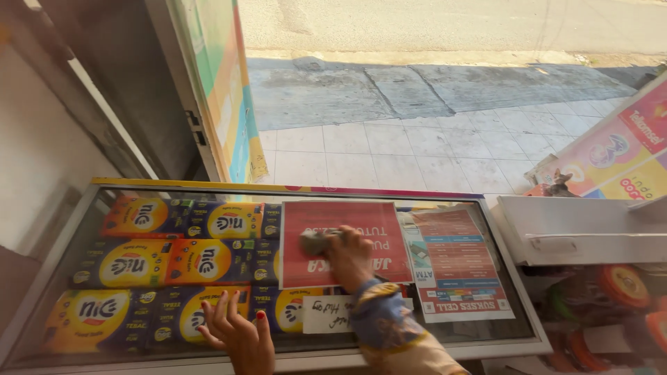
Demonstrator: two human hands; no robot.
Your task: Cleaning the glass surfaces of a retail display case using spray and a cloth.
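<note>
View from above a glass-topped display case with a pale metal frame, the surface that carries the work, facing an open doorway and a tiled pavement.

At far left, under the glass, lie about 9 flat rectangular packages in yellow, orange and dark blue, set in 3 rows.

The left hand rests flat on the glass near the front edge, fingers spread and released, holding nothing. Its nails are painted red.

Just right of it lies a small white slip of paper with handwriting, beneath or on the glass; I cannot tell which.

The right hand, in a patterned blue and yellow sleeve, reaches further forward and is clenched around a small grey wad, probably a cloth or sponge. The wad sticks out to the left of the fingers and presses on the glass over a red rectangular sign with white lettering. The right hand is the nearer one to it.

Right again lies a red, white and blue printed leaflet, upright in shape.

At far right stands a white tray-like shelf, with a colourful slanted signboard behind it.
</note>
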